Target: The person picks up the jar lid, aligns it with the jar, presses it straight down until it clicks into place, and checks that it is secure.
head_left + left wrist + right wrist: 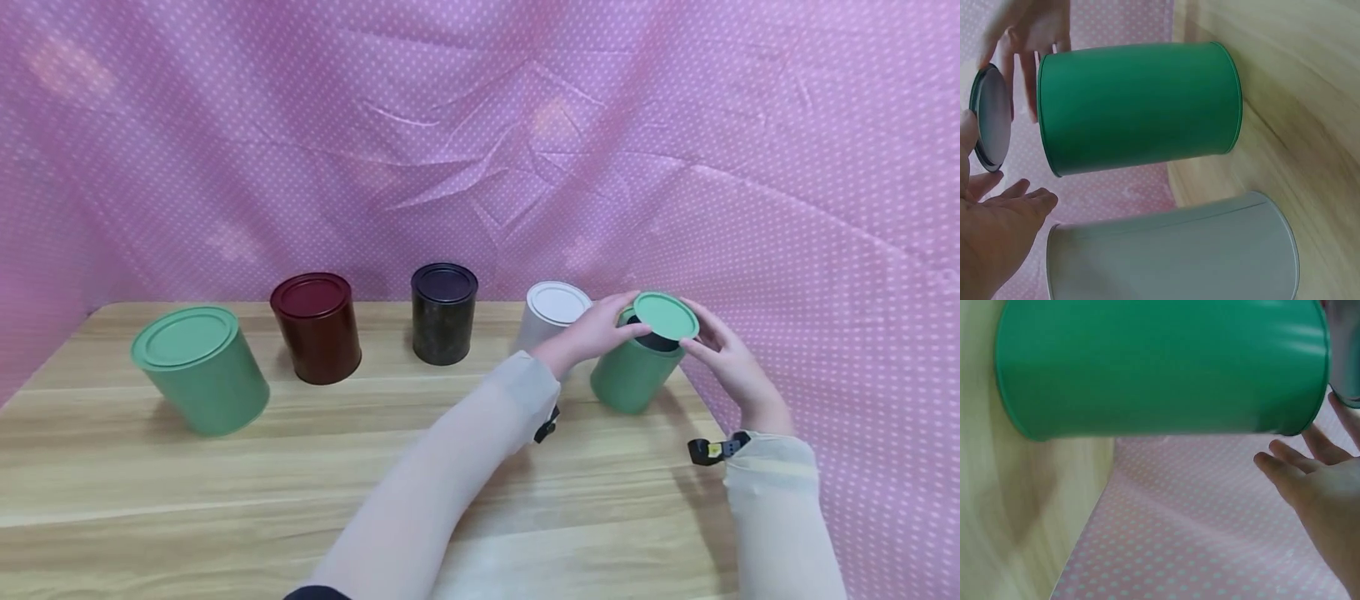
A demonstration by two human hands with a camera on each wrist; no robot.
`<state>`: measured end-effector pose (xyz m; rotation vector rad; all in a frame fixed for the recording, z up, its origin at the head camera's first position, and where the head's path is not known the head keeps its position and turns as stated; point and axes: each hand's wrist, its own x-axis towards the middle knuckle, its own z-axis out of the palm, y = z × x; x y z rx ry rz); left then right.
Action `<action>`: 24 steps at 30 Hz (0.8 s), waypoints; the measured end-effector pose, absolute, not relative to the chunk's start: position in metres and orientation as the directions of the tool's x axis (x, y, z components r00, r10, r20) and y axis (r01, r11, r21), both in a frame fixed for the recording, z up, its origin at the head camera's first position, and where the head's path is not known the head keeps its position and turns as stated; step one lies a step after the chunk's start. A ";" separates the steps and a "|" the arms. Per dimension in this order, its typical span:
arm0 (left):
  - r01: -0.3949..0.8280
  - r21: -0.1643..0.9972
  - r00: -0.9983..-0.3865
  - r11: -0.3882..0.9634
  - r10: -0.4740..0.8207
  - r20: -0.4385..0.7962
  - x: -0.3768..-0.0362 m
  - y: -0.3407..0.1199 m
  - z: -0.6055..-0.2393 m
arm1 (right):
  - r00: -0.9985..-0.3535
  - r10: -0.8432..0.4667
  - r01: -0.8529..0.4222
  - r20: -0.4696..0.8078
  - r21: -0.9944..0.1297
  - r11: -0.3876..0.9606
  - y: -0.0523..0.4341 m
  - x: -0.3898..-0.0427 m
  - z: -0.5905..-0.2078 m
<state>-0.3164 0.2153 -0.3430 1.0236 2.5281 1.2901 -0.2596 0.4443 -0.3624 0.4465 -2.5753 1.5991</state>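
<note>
A round green lid (666,317) is held between both hands, tilted above a green can (630,379) at the table's right end. Below the lid the can's dark opening shows. My left hand (592,329) grips the lid's left rim with thumb and fingers. On the opposite rim my right hand (731,358) holds it the same way. A gap separates the lid (994,119) from the upright can (1141,109) in the left wrist view. The right wrist view has the can's side (1160,369) large, with my right hand (1329,481) beside its upper edge.
Just left of the open can stands a white can (538,321), partly behind my left forearm. Further left are a black can (443,321), a dark red can (321,337) and another green can (210,379), all lidded. A pink dotted cloth (450,150) hangs behind the wooden table (337,467).
</note>
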 end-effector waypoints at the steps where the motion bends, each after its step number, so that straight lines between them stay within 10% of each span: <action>1: 0.513 0.756 -0.764 0.407 0.618 0.186 -0.317 0.216 -0.344 | -0.954 -0.205 -0.286 0.218 -0.864 0.415 0.445 -0.261 -0.364; 24: 0.477 0.781 -0.785 0.404 0.595 0.171 -0.319 0.222 -0.362 | -0.965 -0.243 -0.192 0.100 -0.898 0.396 0.454 -0.277 -0.383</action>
